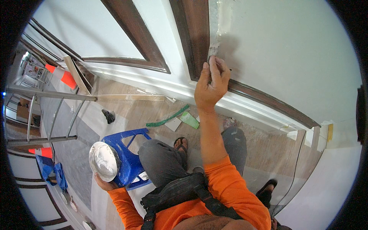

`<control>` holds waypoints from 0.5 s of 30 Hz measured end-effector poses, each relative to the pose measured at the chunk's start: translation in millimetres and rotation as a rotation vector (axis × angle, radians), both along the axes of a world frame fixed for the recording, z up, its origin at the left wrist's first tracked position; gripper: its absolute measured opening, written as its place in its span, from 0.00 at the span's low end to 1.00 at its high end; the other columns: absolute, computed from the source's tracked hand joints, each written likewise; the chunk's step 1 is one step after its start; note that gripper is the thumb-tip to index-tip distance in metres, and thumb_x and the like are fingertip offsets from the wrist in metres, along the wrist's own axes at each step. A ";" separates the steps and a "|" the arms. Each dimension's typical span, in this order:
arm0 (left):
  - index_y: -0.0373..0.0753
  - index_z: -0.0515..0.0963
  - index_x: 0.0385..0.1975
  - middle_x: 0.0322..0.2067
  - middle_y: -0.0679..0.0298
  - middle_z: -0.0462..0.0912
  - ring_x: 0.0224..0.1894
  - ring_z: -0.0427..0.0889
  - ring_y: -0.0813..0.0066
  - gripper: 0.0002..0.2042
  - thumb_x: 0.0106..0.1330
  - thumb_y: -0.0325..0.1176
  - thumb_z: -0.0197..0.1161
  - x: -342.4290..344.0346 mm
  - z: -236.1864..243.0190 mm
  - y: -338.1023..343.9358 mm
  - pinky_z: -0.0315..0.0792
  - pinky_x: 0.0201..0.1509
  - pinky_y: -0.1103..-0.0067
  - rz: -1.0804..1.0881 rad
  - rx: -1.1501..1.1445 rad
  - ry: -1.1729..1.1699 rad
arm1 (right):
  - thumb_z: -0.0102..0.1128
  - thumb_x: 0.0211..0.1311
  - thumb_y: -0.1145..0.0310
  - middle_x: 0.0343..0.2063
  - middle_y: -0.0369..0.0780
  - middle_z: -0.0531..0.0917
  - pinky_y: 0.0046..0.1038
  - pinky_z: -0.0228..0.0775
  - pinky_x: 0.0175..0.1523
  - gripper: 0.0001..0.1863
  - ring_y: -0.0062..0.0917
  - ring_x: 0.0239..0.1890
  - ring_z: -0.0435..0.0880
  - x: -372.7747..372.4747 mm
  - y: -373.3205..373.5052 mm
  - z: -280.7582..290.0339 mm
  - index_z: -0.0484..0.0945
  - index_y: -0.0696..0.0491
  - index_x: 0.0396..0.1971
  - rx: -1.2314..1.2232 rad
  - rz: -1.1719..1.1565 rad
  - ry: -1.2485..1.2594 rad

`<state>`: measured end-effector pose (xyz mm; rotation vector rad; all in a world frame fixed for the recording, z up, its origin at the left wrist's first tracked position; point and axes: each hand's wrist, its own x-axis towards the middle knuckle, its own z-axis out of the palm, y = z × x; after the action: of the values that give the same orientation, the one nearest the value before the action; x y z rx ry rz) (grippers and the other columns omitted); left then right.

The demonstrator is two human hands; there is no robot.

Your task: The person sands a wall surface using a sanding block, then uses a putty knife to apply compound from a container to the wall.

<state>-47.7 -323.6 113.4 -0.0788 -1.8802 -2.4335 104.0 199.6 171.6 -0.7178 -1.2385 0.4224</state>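
Observation:
My right hand is raised to the wall with thumb and fingers pinched on a small putty-smeared scraper; most of the tool is hidden by the fingers. The scraper touches the wall beside the dark brown wood trim. A whitish streak of filler runs up the wall above it. At lower left, my left hand grips the side of a round metal bowl with white putty inside. The bowl is tilted, close against a blue plastic stool; whether it rests on the stool I cannot tell.
A metal ladder stands at left near two orange cones. A green strip, tile-like offcuts and a black crumpled bag lie on the floor. A thin cable runs at right. Someone's sandaled foot shows behind me.

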 end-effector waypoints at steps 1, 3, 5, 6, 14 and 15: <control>0.28 0.73 0.62 0.60 0.50 0.80 0.60 0.82 0.60 0.24 0.82 0.45 0.49 -1.4 -1.8 -2.4 0.77 0.65 0.64 -0.009 0.000 0.005 | 0.67 0.67 0.79 0.52 0.49 0.83 0.34 0.79 0.55 0.16 0.39 0.51 0.85 -5.0 -0.6 -1.2 0.88 0.57 0.53 0.004 -0.004 0.006; 0.29 0.73 0.64 0.61 0.49 0.79 0.61 0.82 0.57 0.26 0.81 0.46 0.49 -6.4 -7.5 -8.5 0.77 0.66 0.62 -0.009 -0.019 0.009 | 0.67 0.67 0.80 0.52 0.49 0.83 0.34 0.80 0.54 0.16 0.39 0.51 0.86 -4.0 -2.3 -4.0 0.88 0.57 0.53 -0.034 0.011 0.002; 0.30 0.72 0.68 0.64 0.47 0.78 0.62 0.81 0.53 0.29 0.80 0.50 0.51 -11.6 -14.6 -20.5 0.78 0.67 0.58 0.021 -0.059 0.010 | 0.67 0.67 0.81 0.50 0.50 0.84 0.35 0.81 0.53 0.16 0.40 0.50 0.87 4.1 -13.8 -4.7 0.88 0.57 0.53 -0.120 0.063 -0.015; 0.30 0.71 0.68 0.64 0.47 0.78 0.62 0.81 0.53 0.29 0.80 0.50 0.51 -13.4 -18.7 -26.1 0.78 0.67 0.58 0.025 -0.070 0.029 | 0.67 0.67 0.81 0.49 0.49 0.85 0.35 0.81 0.53 0.16 0.40 0.49 0.87 12.1 -16.3 -5.7 0.88 0.57 0.53 -0.116 0.075 -0.026; 0.31 0.70 0.69 0.65 0.46 0.77 0.63 0.81 0.50 0.29 0.79 0.49 0.51 -23.1 -30.7 -38.7 0.78 0.67 0.57 -0.019 -0.069 0.033 | 0.65 0.68 0.81 0.47 0.47 0.87 0.30 0.81 0.49 0.13 0.36 0.46 0.89 69.5 15.3 30.2 0.88 0.57 0.50 0.091 0.101 -0.165; 0.31 0.69 0.69 0.65 0.46 0.77 0.63 0.81 0.50 0.29 0.79 0.49 0.51 -22.2 -30.5 -38.8 0.77 0.68 0.56 -0.020 -0.050 0.025 | 0.65 0.68 0.81 0.48 0.46 0.88 0.30 0.81 0.48 0.13 0.35 0.46 0.89 71.9 20.3 32.8 0.88 0.56 0.50 0.128 0.105 -0.179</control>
<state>-69.9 -362.4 82.9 -0.1303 -1.9394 -2.3874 175.9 219.9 204.4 -0.5928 -1.4630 0.3666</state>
